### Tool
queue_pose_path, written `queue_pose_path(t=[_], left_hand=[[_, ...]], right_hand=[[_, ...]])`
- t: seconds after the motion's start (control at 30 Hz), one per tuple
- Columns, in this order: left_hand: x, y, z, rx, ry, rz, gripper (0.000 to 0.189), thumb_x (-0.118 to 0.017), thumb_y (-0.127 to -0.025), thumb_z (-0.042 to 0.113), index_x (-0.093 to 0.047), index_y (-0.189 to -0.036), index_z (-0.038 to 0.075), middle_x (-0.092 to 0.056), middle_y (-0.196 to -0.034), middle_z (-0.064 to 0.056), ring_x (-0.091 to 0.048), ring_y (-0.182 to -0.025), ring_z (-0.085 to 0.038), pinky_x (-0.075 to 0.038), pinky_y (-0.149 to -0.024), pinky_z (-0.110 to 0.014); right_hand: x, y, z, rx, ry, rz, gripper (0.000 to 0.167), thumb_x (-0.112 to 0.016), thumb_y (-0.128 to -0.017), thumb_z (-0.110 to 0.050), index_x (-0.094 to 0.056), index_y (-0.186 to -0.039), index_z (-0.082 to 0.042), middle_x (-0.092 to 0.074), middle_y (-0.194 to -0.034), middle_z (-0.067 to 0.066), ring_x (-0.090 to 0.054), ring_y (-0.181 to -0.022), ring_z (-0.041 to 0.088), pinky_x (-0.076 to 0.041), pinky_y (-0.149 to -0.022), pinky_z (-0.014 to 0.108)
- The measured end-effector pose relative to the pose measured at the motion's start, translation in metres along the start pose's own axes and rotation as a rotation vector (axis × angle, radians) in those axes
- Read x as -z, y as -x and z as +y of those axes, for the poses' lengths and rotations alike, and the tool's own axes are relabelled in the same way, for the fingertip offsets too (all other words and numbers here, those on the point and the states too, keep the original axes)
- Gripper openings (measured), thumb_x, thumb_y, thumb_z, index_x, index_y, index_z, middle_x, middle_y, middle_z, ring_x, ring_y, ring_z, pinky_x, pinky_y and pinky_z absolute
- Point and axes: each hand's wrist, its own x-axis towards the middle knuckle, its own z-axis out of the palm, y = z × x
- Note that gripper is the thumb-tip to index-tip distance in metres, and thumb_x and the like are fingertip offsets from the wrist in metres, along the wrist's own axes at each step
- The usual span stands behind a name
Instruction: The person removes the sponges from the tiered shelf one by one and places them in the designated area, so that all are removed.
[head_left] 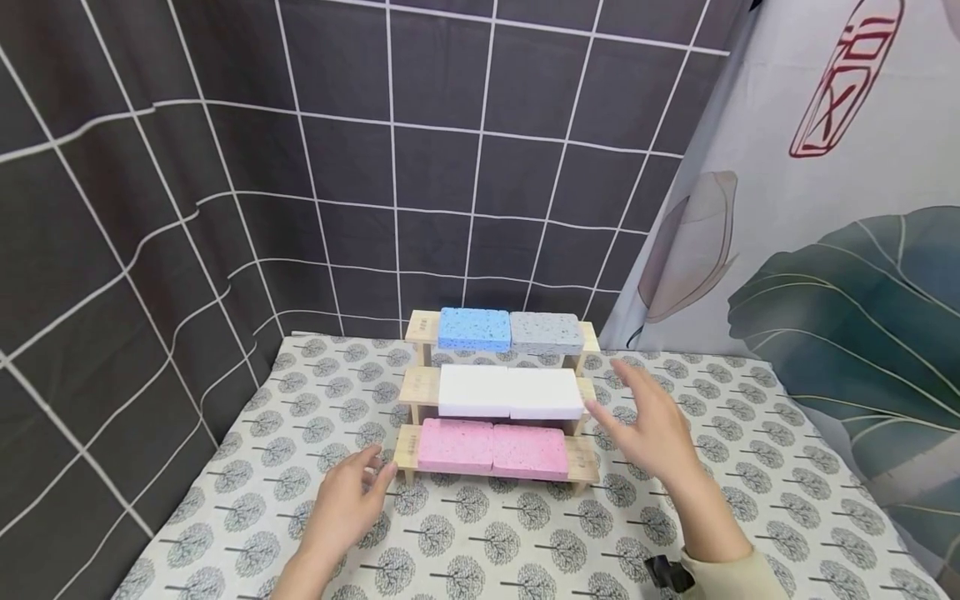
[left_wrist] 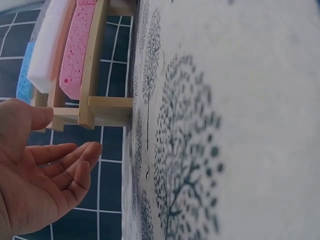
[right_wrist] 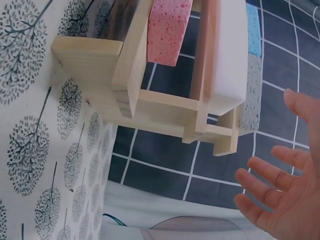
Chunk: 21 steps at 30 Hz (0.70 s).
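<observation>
A three-tier wooden rack [head_left: 582,458] stands on the table. A blue sponge [head_left: 474,329] and a grey sponge [head_left: 546,332] lie side by side on its top tier. Two white foam blocks [head_left: 472,390] share the middle tier, and two pink sponges [head_left: 455,446] the bottom one. My left hand [head_left: 347,504] is by the rack's lower left end, fingers loosely bent, holding nothing; whether the thumb touches the wood I cannot tell. Beside the rack's right end, my right hand [head_left: 651,429] hangs with fingers spread and its palm bare [right_wrist: 285,195].
A cloth printed with trees [head_left: 465,533] covers the table. Behind and to the left hangs a dark curtain [head_left: 337,167] with white grid lines. On the right is a pale curtain [head_left: 810,208] with leaf pictures. A black strap [head_left: 669,573] is near the right sleeve [head_left: 735,575].
</observation>
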Motion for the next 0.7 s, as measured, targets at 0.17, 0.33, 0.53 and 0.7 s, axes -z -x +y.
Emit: queue_pose_path(t=[0.17, 0.33, 0.53, 0.7], left_hand=[[-0.002, -0.002, -0.001, 0.018, 0.01, -0.012, 0.048, -0.067, -0.098, 0.025, -0.059, -0.132, -0.008, -0.07, -0.111, -0.015, -0.069, -0.094, -0.027, -0.06, -0.08, -0.047], [-0.003, -0.003, -0.001, 0.025, 0.028, -0.02, 0.048, -0.066, -0.098, 0.024, -0.059, -0.131, -0.01, -0.07, -0.109, -0.016, -0.07, -0.094, -0.028, -0.06, -0.08, -0.047], [-0.004, -0.004, -0.001, 0.039, 0.028, -0.028, 0.048, -0.065, -0.099, 0.024, -0.059, -0.132, -0.009, -0.07, -0.11, -0.016, -0.07, -0.095, -0.029, -0.06, -0.082, -0.048], [-0.004, -0.005, -0.001, 0.043, 0.035, -0.045, 0.046, -0.064, -0.1, 0.023, -0.059, -0.132, -0.009, -0.071, -0.107, -0.014, -0.069, -0.094, -0.027, -0.06, -0.082, -0.046]], right_hand=[[-0.003, -0.007, 0.002, -0.001, -0.035, -0.002, 0.073, -0.073, -0.093, -0.04, -0.044, -0.15, -0.004, -0.056, -0.138, 0.023, -0.053, -0.124, 0.044, -0.04, -0.1, 0.071], [-0.007, -0.012, 0.006, -0.014, -0.062, -0.016, 0.071, -0.072, -0.094, -0.04, -0.045, -0.15, -0.006, -0.055, -0.14, 0.022, -0.054, -0.123, 0.043, -0.039, -0.1, 0.071], [-0.011, -0.02, 0.01, -0.003, -0.084, -0.009, 0.068, -0.072, -0.094, -0.037, -0.047, -0.147, -0.002, -0.057, -0.137, 0.023, -0.055, -0.121, 0.043, -0.038, -0.102, 0.069], [-0.012, -0.027, 0.011, 0.007, -0.101, 0.0, 0.066, -0.073, -0.094, -0.034, -0.048, -0.144, 0.001, -0.057, -0.136, 0.024, -0.054, -0.121, 0.042, -0.042, -0.099, 0.067]])
